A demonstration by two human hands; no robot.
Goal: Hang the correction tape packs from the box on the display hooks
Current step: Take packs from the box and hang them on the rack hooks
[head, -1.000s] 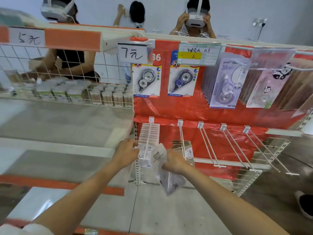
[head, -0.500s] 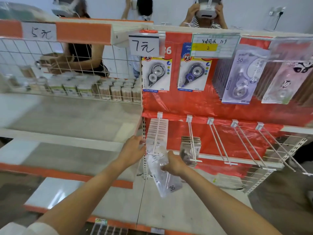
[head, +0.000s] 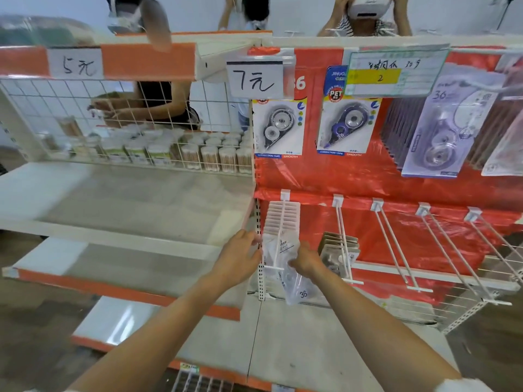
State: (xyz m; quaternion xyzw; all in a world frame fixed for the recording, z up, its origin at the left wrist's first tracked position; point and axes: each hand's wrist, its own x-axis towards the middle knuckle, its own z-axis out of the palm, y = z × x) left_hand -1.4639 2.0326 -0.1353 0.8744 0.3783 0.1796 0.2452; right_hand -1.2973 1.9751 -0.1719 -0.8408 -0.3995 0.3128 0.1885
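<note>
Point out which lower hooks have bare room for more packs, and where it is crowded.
The three lower hooks on the right hang bare against the red backing. The leftmost hook is packed nearly to its tip, where the left hand and right hand hold a clear pack. The second hook carries a short stack, front half free.

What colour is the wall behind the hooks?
Red: the back panel behind the white hooks is shiny red, seen clearly in the head view.

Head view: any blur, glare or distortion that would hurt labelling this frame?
Head view: wide-angle bowing bends the shelf edges; the blurred clear pack in the right hand shows only "36"; left hand is soft-edged; glare on the lower shelf; the 7元 sign stays readable.
</note>
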